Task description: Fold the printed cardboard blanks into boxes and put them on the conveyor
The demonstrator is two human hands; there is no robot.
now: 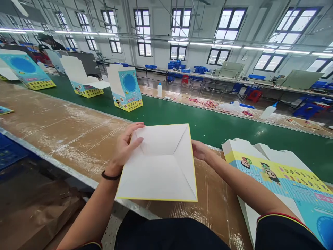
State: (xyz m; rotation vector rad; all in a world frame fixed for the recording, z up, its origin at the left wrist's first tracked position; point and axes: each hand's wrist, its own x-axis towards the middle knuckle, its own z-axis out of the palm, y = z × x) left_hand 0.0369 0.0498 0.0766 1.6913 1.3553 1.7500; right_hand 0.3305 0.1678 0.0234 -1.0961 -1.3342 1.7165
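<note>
Interior, bright overall; pale light from tall windows [142,33] along the far wall [160,24], panes nearly washed out. Lit tube lights [215,45] in long rows across them. White glare, streaked and patchy, on the glossy brown tabletop [83,119]; mild sheen on the green belt [177,116]. Soft grey shading inside the white box [156,177], which is in clear focus. Lower-left corner dim, perhaps slightly blurred. Distant background soft. Wide-angle distortion: windows lean toward the right edge.
</note>
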